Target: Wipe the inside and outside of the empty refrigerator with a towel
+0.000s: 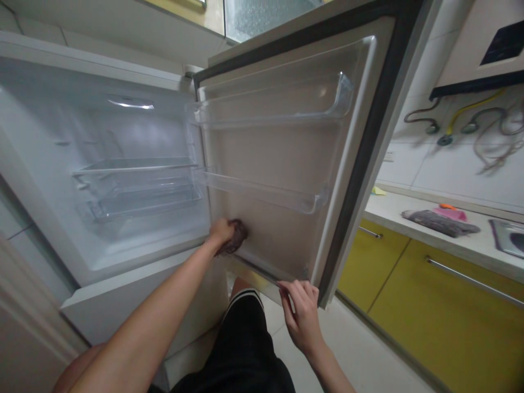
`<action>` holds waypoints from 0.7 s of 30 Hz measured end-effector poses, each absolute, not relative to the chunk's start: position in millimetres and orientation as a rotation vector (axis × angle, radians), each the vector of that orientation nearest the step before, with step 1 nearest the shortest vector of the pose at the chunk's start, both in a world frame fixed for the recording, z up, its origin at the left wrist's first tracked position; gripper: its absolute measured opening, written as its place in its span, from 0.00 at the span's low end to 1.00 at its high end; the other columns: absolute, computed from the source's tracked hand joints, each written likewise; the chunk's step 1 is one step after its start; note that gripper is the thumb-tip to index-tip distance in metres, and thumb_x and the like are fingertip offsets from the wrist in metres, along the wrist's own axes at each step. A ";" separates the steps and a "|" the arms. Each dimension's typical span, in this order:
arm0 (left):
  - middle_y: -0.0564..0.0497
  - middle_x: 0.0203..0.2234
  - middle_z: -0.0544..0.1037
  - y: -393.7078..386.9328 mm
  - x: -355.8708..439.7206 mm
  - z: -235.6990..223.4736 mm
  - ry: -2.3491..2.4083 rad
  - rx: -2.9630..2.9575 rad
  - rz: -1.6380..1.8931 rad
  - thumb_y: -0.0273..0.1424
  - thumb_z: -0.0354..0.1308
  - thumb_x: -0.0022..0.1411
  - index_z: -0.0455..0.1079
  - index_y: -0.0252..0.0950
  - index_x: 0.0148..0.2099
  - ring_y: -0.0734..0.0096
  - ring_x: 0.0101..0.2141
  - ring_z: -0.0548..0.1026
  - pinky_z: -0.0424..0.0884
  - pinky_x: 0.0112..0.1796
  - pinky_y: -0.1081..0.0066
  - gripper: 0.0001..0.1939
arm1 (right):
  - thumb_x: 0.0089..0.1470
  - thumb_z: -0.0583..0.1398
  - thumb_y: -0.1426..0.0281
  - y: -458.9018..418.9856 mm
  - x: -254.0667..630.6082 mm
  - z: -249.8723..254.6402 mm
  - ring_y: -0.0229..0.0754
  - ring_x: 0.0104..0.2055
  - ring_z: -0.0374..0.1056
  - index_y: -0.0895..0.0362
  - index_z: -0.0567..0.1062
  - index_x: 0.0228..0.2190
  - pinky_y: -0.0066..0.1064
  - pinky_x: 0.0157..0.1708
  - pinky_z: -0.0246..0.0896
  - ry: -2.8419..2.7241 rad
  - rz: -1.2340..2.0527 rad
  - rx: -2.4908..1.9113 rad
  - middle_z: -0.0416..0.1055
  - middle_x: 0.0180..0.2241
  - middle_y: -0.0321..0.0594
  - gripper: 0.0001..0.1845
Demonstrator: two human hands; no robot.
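The refrigerator door stands wide, its inner panel facing me. My left hand is closed around a dark brown cloth, which touches the lower hinge-side part of that panel. At the door's bottom edge, the fingers of my right hand are curled over the rim and grip it. Two clear door shelves, an upper bin and a lower bin, are fixed above the cloth.
Left of the door is the lit refrigerator compartment with a glass shelf and a clear drawer. Yellow cabinets and a counter with a grey cloth and a sink are on the right.
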State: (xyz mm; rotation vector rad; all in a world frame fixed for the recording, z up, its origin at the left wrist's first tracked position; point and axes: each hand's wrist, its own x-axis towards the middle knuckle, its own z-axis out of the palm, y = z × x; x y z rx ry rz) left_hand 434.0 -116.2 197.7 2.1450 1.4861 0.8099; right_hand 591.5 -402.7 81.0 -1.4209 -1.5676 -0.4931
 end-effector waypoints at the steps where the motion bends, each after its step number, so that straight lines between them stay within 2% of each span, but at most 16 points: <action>1: 0.46 0.51 0.83 -109.8 429.3 203.0 1.516 2.042 0.946 0.44 0.67 0.75 0.78 0.37 0.57 0.58 0.49 0.83 0.83 0.50 0.54 0.18 | 0.75 0.57 0.74 -401.9 592.3 80.8 0.45 0.39 0.66 0.52 0.77 0.50 0.40 0.43 0.51 -1.559 -0.485 -1.429 0.74 0.34 0.36 0.10; 3: 0.45 0.53 0.83 -99.5 426.2 216.7 1.523 1.826 1.255 0.46 0.65 0.76 0.77 0.36 0.59 0.58 0.49 0.83 0.82 0.52 0.52 0.20 | 0.75 0.57 0.74 -401.0 592.7 80.3 0.45 0.40 0.66 0.52 0.77 0.51 0.40 0.43 0.52 -1.547 -0.465 -1.453 0.74 0.35 0.36 0.10; 6: 0.42 0.60 0.79 -92.9 441.0 239.9 1.443 1.578 1.650 0.46 0.64 0.77 0.74 0.38 0.64 0.53 0.56 0.80 0.79 0.57 0.46 0.23 | 0.75 0.56 0.75 -403.2 589.3 79.8 0.46 0.40 0.66 0.52 0.77 0.52 0.40 0.43 0.52 -1.563 -0.444 -1.473 0.75 0.35 0.36 0.12; 10: 0.38 0.66 0.74 -106.8 482.4 255.7 1.244 1.434 1.906 0.40 0.62 0.77 0.70 0.38 0.68 0.48 0.65 0.74 0.71 0.65 0.43 0.22 | 0.75 0.54 0.76 -408.8 578.1 77.3 0.46 0.39 0.66 0.51 0.75 0.58 0.40 0.41 0.51 -1.629 -0.442 -1.469 0.74 0.36 0.37 0.17; 13: 0.33 0.66 0.73 -139.3 507.6 248.0 1.115 1.411 1.947 0.31 0.56 0.77 0.67 0.37 0.68 0.48 0.70 0.68 0.63 0.70 0.46 0.20 | 0.74 0.54 0.77 -408.8 569.4 73.0 0.47 0.38 0.66 0.51 0.74 0.59 0.40 0.40 0.50 -1.622 -0.472 -1.451 0.73 0.35 0.37 0.19; 15: 0.32 0.64 0.73 -172.7 519.4 236.6 1.031 1.434 1.914 0.28 0.54 0.76 0.67 0.37 0.66 0.47 0.71 0.67 0.61 0.71 0.45 0.19 | 0.74 0.54 0.77 -406.6 567.0 70.1 0.47 0.38 0.66 0.51 0.74 0.57 0.40 0.41 0.50 -1.594 -0.497 -1.440 0.73 0.35 0.37 0.18; 18: 0.34 0.61 0.75 -233.6 537.4 220.0 0.820 1.519 1.790 0.29 0.59 0.73 0.72 0.39 0.62 0.47 0.67 0.71 0.63 0.70 0.47 0.17 | 0.74 0.54 0.77 -402.6 572.6 68.2 0.47 0.40 0.66 0.52 0.75 0.53 0.40 0.43 0.50 -1.555 -0.520 -1.447 0.73 0.35 0.37 0.14; 21: 0.43 0.51 0.82 -282.3 556.2 212.5 0.537 1.579 1.575 0.24 0.68 0.64 0.79 0.44 0.52 0.55 0.56 0.80 0.72 0.64 0.56 0.16 | 0.74 0.54 0.75 -399.0 588.4 69.6 0.47 0.39 0.65 0.54 0.74 0.42 0.39 0.42 0.51 -1.525 -0.534 -1.451 0.72 0.33 0.37 0.10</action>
